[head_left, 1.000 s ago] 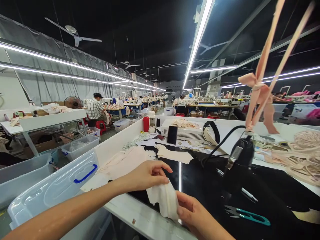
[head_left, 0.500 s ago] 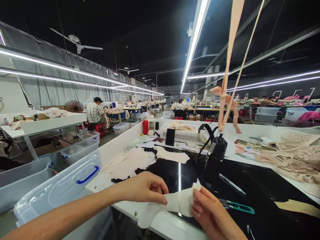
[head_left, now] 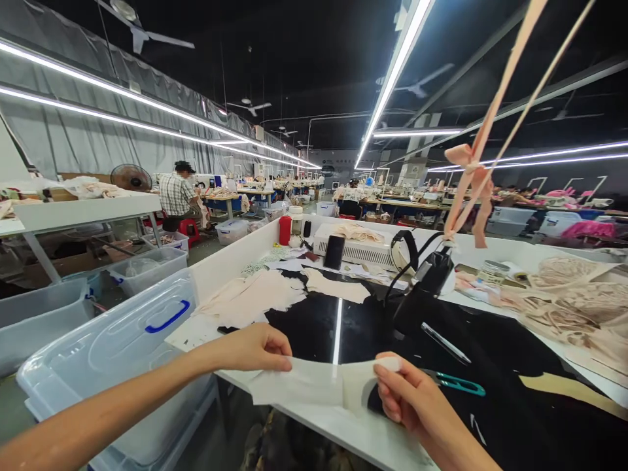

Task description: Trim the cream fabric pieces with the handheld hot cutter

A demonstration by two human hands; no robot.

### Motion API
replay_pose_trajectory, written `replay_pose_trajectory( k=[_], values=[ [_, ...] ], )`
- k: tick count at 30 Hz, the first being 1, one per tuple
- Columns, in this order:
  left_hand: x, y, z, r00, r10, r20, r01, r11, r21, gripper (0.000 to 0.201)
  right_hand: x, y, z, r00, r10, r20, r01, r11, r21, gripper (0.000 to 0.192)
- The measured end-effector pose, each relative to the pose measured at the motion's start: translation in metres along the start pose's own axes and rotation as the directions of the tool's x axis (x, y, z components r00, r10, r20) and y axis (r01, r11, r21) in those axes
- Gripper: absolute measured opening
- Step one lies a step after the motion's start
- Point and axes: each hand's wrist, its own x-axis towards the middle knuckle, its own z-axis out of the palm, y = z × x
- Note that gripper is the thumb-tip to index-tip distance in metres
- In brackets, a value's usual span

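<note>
A pale, thin cut piece of fabric (head_left: pixel 314 384) is stretched out between my two hands over the table's front edge. My left hand (head_left: pixel 258 348) pinches its upper left edge between thumb and fingers. At the upper right corner, my right hand (head_left: pixel 407 392) is closed on the same piece. A line crosses it where a second layer seems to overlap on the right. Beyond lie a heap of cream fabric pieces (head_left: pixel 255 297) and a single cream piece (head_left: pixel 337 285). Close to my right hand are teal-handled thread snips (head_left: pixel 461 384) and a silver pen (head_left: pixel 445 343).
A black device (head_left: pixel 428 288) hangs from a peach strap (head_left: pixel 483 163) over the black table mat (head_left: pixel 314 327). A phone (head_left: pixel 334 252) leans on a white box at the back. Beige garment parts (head_left: pixel 579 288) are piled right; a clear lidded bin (head_left: pixel 118 347) stands left. A co-worker (head_left: pixel 176 196) sits farther off.
The fabric piece has been spread flatter and wider between my hands. My left hand has moved left, and my right hand slightly right. The view has shifted a little.
</note>
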Motion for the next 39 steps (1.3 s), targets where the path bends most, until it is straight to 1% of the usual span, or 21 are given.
replay_pose_trajectory(
  k=[5, 8, 10, 13, 16, 19, 21, 24, 25, 27, 29, 30, 31, 33, 34, 36, 38, 39],
  values=[
    [0.017, -0.021, -0.004, 0.998, 0.002, -0.056, 0.002, 0.998, 0.070, 0.028, 0.011, -0.001, -0.003, 0.998, 0.032, -0.050, -0.041, 0.982, -0.182, 0.061],
    [0.027, -0.029, -0.006, 0.993, 0.029, -0.114, -0.012, 0.989, 0.146, 0.026, 0.024, 0.002, -0.007, 0.998, 0.003, -0.067, -0.024, 0.950, -0.310, 0.052],
    [0.036, -0.033, -0.007, 0.986, 0.049, -0.162, -0.014, 0.977, 0.213, 0.023, 0.039, 0.005, -0.011, 0.998, -0.031, -0.056, 0.006, 0.916, -0.401, 0.048],
    [0.050, -0.041, -0.009, 0.972, 0.086, -0.221, -0.012, 0.948, 0.318, 0.017, 0.064, 0.009, -0.015, 0.997, -0.073, -0.023, 0.049, 0.840, -0.540, 0.041],
    [0.062, -0.048, -0.009, 0.958, 0.139, -0.251, -0.022, 0.908, 0.418, 0.015, 0.087, 0.007, -0.016, 0.995, -0.099, 0.002, 0.074, 0.731, -0.678, 0.029],
    [0.070, -0.049, -0.004, 0.934, 0.237, -0.266, -0.069, 0.853, 0.518, 0.014, 0.103, 0.003, -0.013, 0.990, -0.138, 0.034, 0.112, 0.613, -0.782, 0.029],
    [0.073, -0.046, 0.004, 0.914, 0.323, -0.245, -0.133, 0.809, 0.572, 0.022, 0.112, 0.001, -0.012, 0.983, -0.171, 0.064, 0.148, 0.543, -0.827, 0.030],
    [0.079, -0.040, 0.022, 0.887, 0.442, -0.133, -0.282, 0.747, 0.602, 0.033, 0.121, 0.001, -0.012, 0.970, -0.221, 0.104, 0.196, 0.453, -0.869, 0.025],
    [0.081, -0.038, 0.029, 0.871, 0.484, -0.083, -0.343, 0.721, 0.602, 0.034, 0.122, 0.001, -0.014, 0.964, -0.243, 0.109, 0.208, 0.429, -0.879, 0.021],
    [0.087, -0.036, 0.041, 0.815, 0.579, 0.001, -0.463, 0.652, 0.600, 0.033, 0.121, 0.002, -0.016, 0.948, -0.299, 0.109, 0.227, 0.393, -0.891, 0.018],
    [0.094, -0.037, 0.050, 0.767, 0.640, 0.035, -0.530, 0.603, 0.596, 0.029, 0.111, 0.002, -0.018, 0.927, -0.352, 0.126, 0.262, 0.374, -0.890, 0.027],
    [0.097, -0.038, 0.053, 0.757, 0.652, 0.038, -0.543, 0.597, 0.591, 0.028, 0.102, 0.002, -0.018, 0.918, -0.368, 0.149, 0.291, 0.371, -0.882, 0.031],
    [0.100, -0.040, 0.055, 0.757, 0.653, 0.036, -0.547, 0.602, 0.582, 0.028, 0.091, 0.002, -0.017, 0.909, -0.373, 0.185, 0.330, 0.374, -0.867, 0.031],
    [0.103, -0.043, 0.057, 0.752, 0.658, 0.033, -0.559, 0.611, 0.561, 0.029, 0.067, 0.002, -0.015, 0.885, -0.366, 0.288, 0.428, 0.395, -0.813, 0.028],
    [0.104, -0.045, 0.058, 0.743, 0.669, 0.026, -0.568, 0.609, 0.553, 0.029, 0.054, 0.002, -0.013, 0.860, -0.370, 0.351, 0.490, 0.407, -0.771, 0.026],
    [0.105, -0.049, 0.058, 0.711, 0.703, 0.001, -0.587, 0.593, 0.551, 0.030, 0.033, 0.006, -0.009, 0.756, -0.429, 0.494, 0.648, 0.384, -0.658, 0.029],
    [0.105, -0.050, 0.057, 0.676, 0.737, -0.020, -0.602, 0.567, 0.561, 0.031, 0.019, 0.012, -0.006, 0.665, -0.465, 0.584, 0.740, 0.307, -0.599, 0.032],
    [0.105, -0.051, 0.057, 0.663, 0.748, -0.026, -0.607, 0.558, 0.566, 0.031, 0.014, 0.015, -0.005, 0.637, -0.483, 0.601, 0.759, 0.255, -0.599, 0.032]
  ],
)
